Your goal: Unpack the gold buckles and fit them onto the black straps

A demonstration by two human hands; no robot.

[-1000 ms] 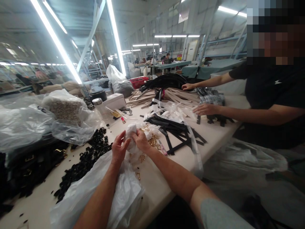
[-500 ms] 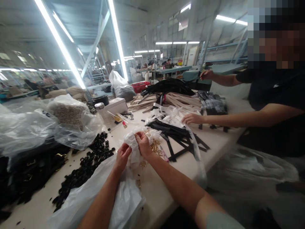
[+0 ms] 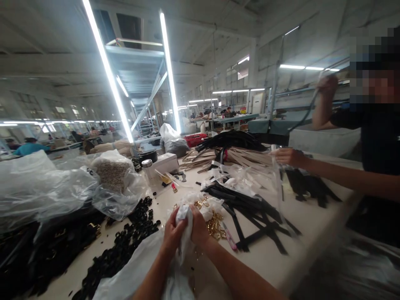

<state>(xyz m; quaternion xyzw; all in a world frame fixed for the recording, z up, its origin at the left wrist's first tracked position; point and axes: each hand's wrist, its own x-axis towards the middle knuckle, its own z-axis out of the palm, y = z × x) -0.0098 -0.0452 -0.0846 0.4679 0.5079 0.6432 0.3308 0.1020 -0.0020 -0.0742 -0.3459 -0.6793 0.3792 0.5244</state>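
The white plastic bag (image 3: pixel 185 223), bunched between the left hand (image 3: pixel 171 236) and the right hand (image 3: pixel 200 227), hides most of their fingers and whatever lies inside it. Both forearms run off the bottom edge. The bag partly covers the gold buckles (image 3: pixel 215 227). The near right corner of the table (image 3: pixel 259 266) smears into motion blur, as does the co-worker's raised hand (image 3: pixel 326 85).
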